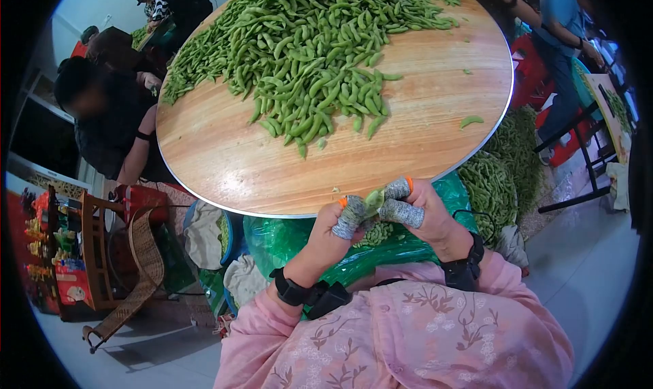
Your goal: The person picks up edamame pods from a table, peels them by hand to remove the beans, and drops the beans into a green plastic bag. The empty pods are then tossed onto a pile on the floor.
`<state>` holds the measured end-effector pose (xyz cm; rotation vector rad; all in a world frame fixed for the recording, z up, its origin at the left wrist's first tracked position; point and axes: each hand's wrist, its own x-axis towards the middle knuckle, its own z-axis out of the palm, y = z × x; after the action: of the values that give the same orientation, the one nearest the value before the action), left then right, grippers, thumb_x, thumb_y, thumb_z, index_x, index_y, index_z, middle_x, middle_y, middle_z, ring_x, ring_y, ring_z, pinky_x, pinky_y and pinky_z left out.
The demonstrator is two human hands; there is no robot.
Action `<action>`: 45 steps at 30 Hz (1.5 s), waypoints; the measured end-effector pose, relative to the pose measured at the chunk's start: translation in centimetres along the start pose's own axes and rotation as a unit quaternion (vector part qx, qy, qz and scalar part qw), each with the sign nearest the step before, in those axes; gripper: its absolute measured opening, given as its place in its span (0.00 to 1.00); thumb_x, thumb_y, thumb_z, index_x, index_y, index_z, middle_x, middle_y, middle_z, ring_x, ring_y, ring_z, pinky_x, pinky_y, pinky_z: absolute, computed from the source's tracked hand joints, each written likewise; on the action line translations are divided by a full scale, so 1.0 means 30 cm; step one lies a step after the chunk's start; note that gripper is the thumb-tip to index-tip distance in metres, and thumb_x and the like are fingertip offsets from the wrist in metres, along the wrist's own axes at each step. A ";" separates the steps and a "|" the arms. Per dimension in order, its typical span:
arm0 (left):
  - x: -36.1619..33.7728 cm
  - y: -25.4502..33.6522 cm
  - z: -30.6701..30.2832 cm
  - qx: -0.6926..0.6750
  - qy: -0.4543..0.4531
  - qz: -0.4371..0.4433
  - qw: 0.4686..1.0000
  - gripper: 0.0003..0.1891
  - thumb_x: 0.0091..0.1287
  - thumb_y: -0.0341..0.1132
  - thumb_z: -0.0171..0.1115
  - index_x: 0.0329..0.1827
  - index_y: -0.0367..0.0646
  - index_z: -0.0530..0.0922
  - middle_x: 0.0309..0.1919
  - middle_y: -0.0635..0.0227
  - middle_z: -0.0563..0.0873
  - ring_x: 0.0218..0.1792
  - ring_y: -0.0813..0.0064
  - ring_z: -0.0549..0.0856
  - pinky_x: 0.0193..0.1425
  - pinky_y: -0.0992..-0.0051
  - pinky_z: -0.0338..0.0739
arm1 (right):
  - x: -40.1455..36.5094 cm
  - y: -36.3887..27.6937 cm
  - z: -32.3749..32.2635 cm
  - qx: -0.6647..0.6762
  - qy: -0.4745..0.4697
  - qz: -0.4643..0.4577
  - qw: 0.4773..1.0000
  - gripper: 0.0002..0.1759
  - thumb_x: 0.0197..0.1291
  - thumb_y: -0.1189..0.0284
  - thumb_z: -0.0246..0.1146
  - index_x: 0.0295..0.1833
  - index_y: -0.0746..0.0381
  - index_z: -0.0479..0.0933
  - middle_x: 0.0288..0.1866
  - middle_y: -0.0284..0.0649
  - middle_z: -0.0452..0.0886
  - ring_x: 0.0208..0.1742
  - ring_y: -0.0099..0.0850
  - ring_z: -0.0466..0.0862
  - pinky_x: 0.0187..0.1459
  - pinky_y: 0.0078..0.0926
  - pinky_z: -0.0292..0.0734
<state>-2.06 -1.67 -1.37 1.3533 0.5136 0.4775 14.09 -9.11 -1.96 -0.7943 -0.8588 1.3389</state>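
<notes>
My left hand [340, 220] and my right hand [416, 209] meet at the near edge of the round wooden table. Grey knitted sleeves with orange ends cover several fingers. Both hands are closed, pinching a green edamame pod [373, 199] between the fingertips. Part of the pod is hidden by the fingers. Directly beneath is a green plastic bag [286, 243] on my lap side, with a pile of small green beans [376, 235] in it. Ahead, a large heap of edamame pods [306, 56] covers the far part of the table.
The round wooden table [224, 144] has a single loose pod [471, 121] at its right. Piled pods [490, 192] lie on the floor to the right. A seated person [109, 117] is at the left edge; other people work behind. A wooden chair [102, 246] stands lower left.
</notes>
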 end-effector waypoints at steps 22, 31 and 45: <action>0.010 -0.003 0.022 0.116 0.025 0.012 0.993 0.08 0.65 0.36 0.48 0.34 0.42 0.72 0.20 0.76 0.72 0.18 0.88 0.68 0.20 0.87 0.59 | -0.005 -0.033 0.004 -0.173 0.013 0.054 0.983 0.03 0.52 0.78 0.59 0.31 0.67 0.74 0.24 0.27 0.73 0.27 0.14 0.69 0.28 0.14 0.66; 0.003 -0.033 0.037 -0.035 0.089 -0.082 0.992 0.07 0.61 0.32 0.47 0.37 0.40 0.73 0.26 0.74 0.75 0.25 0.86 0.72 0.29 0.87 0.66 | -0.013 -0.028 0.014 -0.216 0.028 0.031 0.975 0.03 0.52 0.78 0.59 0.31 0.68 0.74 0.23 0.28 0.74 0.27 0.14 0.69 0.28 0.15 0.66; 0.014 0.035 0.023 0.118 0.083 -0.006 0.989 0.08 0.58 0.29 0.59 0.38 0.36 0.74 0.29 0.73 0.78 0.29 0.87 0.75 0.32 0.85 0.69 | 0.004 -0.043 0.023 -0.262 0.071 0.016 0.962 0.02 0.48 0.83 0.56 0.29 0.68 0.74 0.20 0.27 0.71 0.25 0.14 0.67 0.26 0.16 0.65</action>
<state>-1.36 -1.79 -0.26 1.5437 0.7344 0.5347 14.11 -9.08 -0.49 -1.3028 -1.1048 1.0739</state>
